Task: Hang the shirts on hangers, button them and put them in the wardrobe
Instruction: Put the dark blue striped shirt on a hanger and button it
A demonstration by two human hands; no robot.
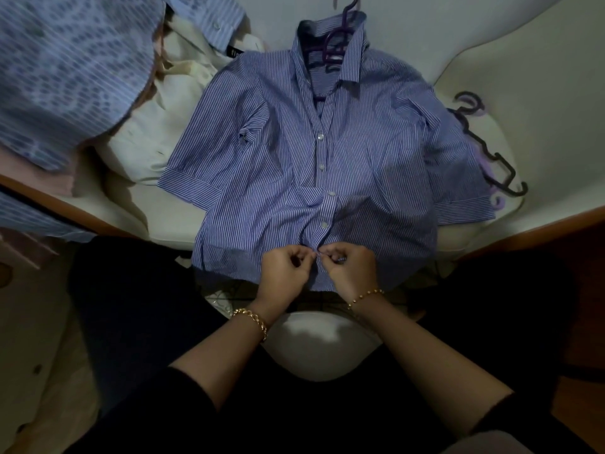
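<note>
while both hands pinch the placket at the shirt [262,152] hem, left hand [283,273] and right hand [352,268] flank what seems the last button; placket runs straight away toward the collar.

I'm seeing a home bedroom, dimly lit. A bed [540,77] with a cream sheet fills the view ahead of the hands. Its wooden frame [65,208] runs out past the left hand [283,270] and again past the right hand [352,267]. A striped shirt [278,152] lies spread on it, a purple hanger [337,44] in the collar. Beyond the left hand, more shirts [157,126] are heaped loose. Out beyond the right hand, I've got spare hangers [501,172] on the sheet.
</note>
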